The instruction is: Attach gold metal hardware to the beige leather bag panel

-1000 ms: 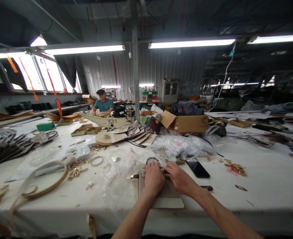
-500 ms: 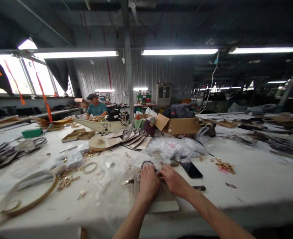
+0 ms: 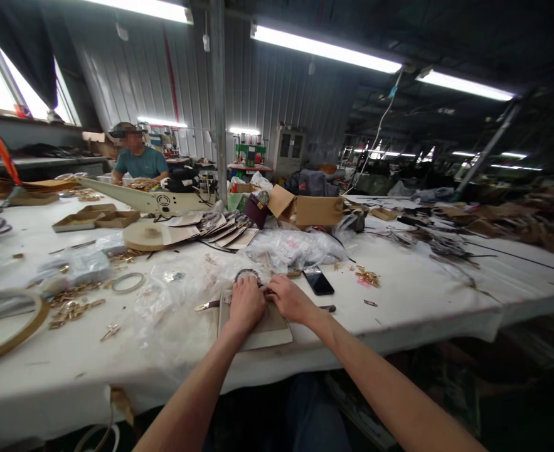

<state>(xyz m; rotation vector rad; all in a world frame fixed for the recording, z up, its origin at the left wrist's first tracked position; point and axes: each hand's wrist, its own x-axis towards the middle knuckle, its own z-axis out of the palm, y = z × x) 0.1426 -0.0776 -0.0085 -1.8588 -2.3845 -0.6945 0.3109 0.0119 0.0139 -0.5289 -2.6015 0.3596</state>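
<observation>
A flat beige panel (image 3: 267, 333) lies on the white table in front of me. My left hand (image 3: 247, 304) rests on its upper part, fingers bent down near a dark rounded loop (image 3: 247, 274). Close on its right, my right hand (image 3: 288, 297) has its fingers pressed together at the panel's upper edge; whatever they hold is hidden. A dark strap with a gold metal end (image 3: 207, 306) sticks out to the left of the panel. The left fingertips are too hidden to show a grip.
A phone (image 3: 319, 281) and gold hardware (image 3: 368, 277) lie to the right. Crumpled clear plastic (image 3: 295, 248), a tape roll (image 3: 142, 236) and an open cardboard box (image 3: 319, 211) stand beyond. Across the table sits a person (image 3: 140, 162). More gold pieces (image 3: 72, 311) lie left.
The camera view has tilted down and turned right, so the table and hands appear further left and higher. Both hands stay at the panel's upper part.
</observation>
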